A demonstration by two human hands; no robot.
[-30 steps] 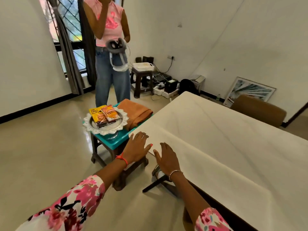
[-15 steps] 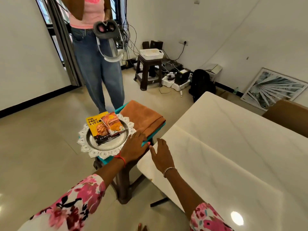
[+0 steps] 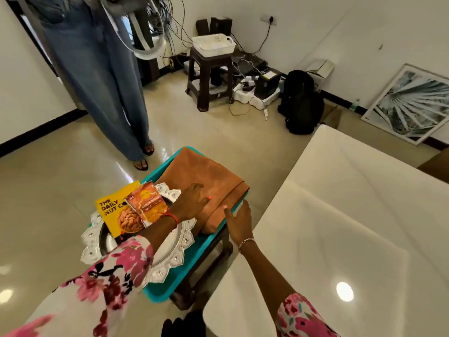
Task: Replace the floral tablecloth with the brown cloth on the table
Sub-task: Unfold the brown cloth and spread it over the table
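The step in hand is picking up the folded brown cloth [image 3: 206,176]. It lies on the far end of a teal tray [image 3: 170,285] set on a dark stool [image 3: 218,246], just beside the table's [image 3: 328,215] near-left corner. The cloth's folded edge runs along the tray's right rim.

The left hand [image 3: 192,203] rests on top of the cloth near its near edge, with the fingers laid forward and fairly flat and nothing pinched. The right hand [image 3: 239,221] is spread with straight fingers, and its fingertips meet the cloth's right fold at the tray's right rim. Neither hand has closed on the fabric yet.

The table top shows only a pale, creased surface. No floral tablecloth is in view, so the removal seems to be done and the laying not yet begun.

The next move likely calls for both hands to get under or around the folded stack and lift it as one bundle, so it does not spill open. The left forearm also has to stay clear of the silver plate [image 3: 175,259] at the tray's near end, which touches the cloth and carries a yellow nut packet [image 3: 114,212] and an orange packet [image 3: 148,205]. The cloth then has to cross to the table and be opened out from the near edge.
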